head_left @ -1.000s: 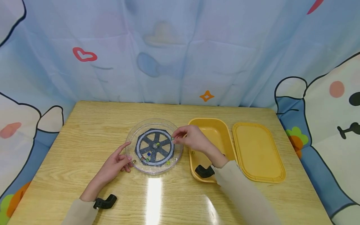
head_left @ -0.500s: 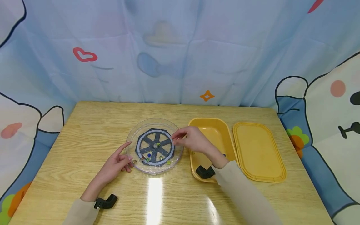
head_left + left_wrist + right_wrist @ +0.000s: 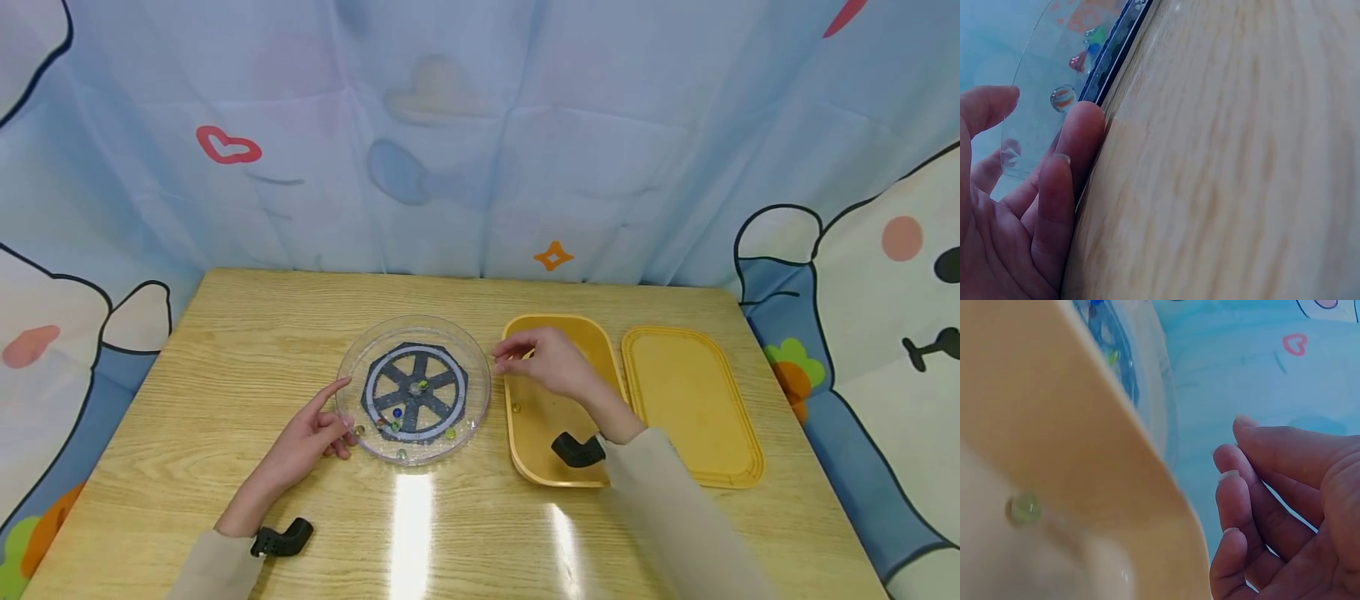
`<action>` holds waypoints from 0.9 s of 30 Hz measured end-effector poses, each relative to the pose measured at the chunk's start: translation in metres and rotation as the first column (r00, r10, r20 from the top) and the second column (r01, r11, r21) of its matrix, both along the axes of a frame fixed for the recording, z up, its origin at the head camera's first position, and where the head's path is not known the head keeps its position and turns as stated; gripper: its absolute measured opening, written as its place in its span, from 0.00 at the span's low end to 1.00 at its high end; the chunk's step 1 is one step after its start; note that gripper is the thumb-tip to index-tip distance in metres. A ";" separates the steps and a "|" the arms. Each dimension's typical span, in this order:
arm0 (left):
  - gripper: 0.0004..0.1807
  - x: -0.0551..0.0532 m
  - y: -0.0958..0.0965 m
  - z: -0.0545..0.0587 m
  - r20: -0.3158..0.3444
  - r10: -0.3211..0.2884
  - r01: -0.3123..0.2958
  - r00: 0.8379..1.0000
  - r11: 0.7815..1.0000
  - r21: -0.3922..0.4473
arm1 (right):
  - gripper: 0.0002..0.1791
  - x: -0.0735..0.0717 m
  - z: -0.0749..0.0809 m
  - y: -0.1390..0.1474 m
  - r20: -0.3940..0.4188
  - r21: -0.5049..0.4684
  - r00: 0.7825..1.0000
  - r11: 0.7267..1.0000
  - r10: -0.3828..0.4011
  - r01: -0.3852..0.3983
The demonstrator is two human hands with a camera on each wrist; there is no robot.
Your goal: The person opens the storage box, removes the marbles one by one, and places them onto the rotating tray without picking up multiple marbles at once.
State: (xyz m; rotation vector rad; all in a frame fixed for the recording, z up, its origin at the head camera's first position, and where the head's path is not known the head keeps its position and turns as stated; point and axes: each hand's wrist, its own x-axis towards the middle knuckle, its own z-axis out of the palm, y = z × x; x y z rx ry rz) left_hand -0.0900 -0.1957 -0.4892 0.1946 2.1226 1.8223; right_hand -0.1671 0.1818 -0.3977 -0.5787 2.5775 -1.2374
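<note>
A clear round dish (image 3: 382,335) with a dark spoked wheel pattern (image 3: 415,414) lies on the table. Several glass marbles sit in it, among them a blue marble (image 3: 397,412), a yellow-green marble (image 3: 450,433) and a pale green marble (image 3: 401,454) by the front rim. My left hand (image 3: 303,437) touches the dish's left edge, its index finger stretched along the rim. In the left wrist view, a striped marble (image 3: 1064,99) shows near its fingers. Over the left side of a yellow box (image 3: 540,442) hovers my right hand (image 3: 551,362), fingers loosely bent, no marble visible between them.
A greenish marble (image 3: 1025,508) lies in the yellow box. To the box's right, the flat yellow lid (image 3: 690,400) rests on the wooden table (image 3: 277,325). A printed cloth (image 3: 480,183) hangs behind the table's back edge.
My right hand has let go of the pale green marble and moved right, from the dish to over the box. That marble has rolled toward the dish's front rim. My left hand has stayed put.
</note>
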 end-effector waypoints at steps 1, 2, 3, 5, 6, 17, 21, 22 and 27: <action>0.35 0.000 0.000 0.000 0.000 0.000 0.000 1.000 1.000 0.000 | 0.09 0.000 0.000 0.003 0.004 -0.002 1.000 1.000 -0.003 0.003; 0.35 0.000 0.000 0.000 -0.002 0.001 -0.001 1.000 1.000 -0.001 | 0.09 -0.001 -0.001 0.006 0.005 -0.001 1.000 1.000 -0.006 0.006; 0.35 0.000 0.000 0.000 -0.003 0.000 0.000 1.000 1.000 -0.001 | 0.09 -0.002 -0.001 0.009 0.015 -0.002 1.000 1.000 -0.013 0.013; 0.35 0.000 0.000 0.000 -0.006 -0.002 0.002 1.000 1.000 -0.004 | 0.09 -0.003 -0.004 0.015 0.020 0.002 1.000 1.000 -0.012 0.012; 0.35 0.000 0.000 0.000 -0.008 -0.002 0.002 1.000 1.000 -0.005 | 0.09 -0.004 -0.005 0.017 0.024 0.004 1.000 1.000 -0.012 0.012; 0.35 0.000 0.000 0.000 -0.001 -0.004 0.004 1.000 1.000 -0.006 | 0.08 -0.010 -0.016 0.028 0.172 0.081 0.985 0.997 -0.001 -0.013; 0.35 -0.001 0.000 0.000 0.000 -0.009 0.009 1.000 1.000 -0.013 | 0.08 -0.013 -0.023 0.030 0.221 0.104 0.974 0.991 0.057 -0.082; 0.35 -0.001 0.000 0.000 0.001 -0.008 0.008 1.000 1.000 -0.013 | 0.08 -0.013 -0.024 0.030 0.233 0.109 0.970 0.989 0.072 -0.100; 0.35 0.000 -0.001 0.000 0.003 -0.006 0.006 1.000 1.000 -0.011 | 0.09 -0.012 -0.034 0.028 0.277 0.137 0.951 0.974 0.135 -0.178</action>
